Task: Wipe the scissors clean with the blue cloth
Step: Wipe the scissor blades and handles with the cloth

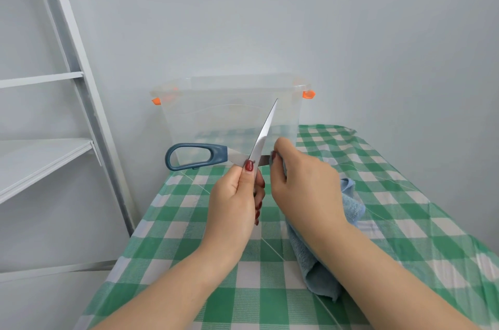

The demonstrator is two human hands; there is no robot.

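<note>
The scissors (263, 135) are spread wide open above the table, one steel blade pointing up and away, one blue loop handle (193, 156) sticking out to the left. My left hand (235, 200) grips them at the pivot, thumb on the crossing; the other handle is hidden in my palm. My right hand (299, 178) holds the blue cloth (324, 256) and pinches it around the second blade, which points right and is mostly hidden. The cloth hangs down under my right wrist.
A clear plastic storage box (232, 110) with orange clips stands at the table's far end against the wall. The table carries a green-and-white checked cloth (405, 221). A white shelf frame (67, 81) stands to the left.
</note>
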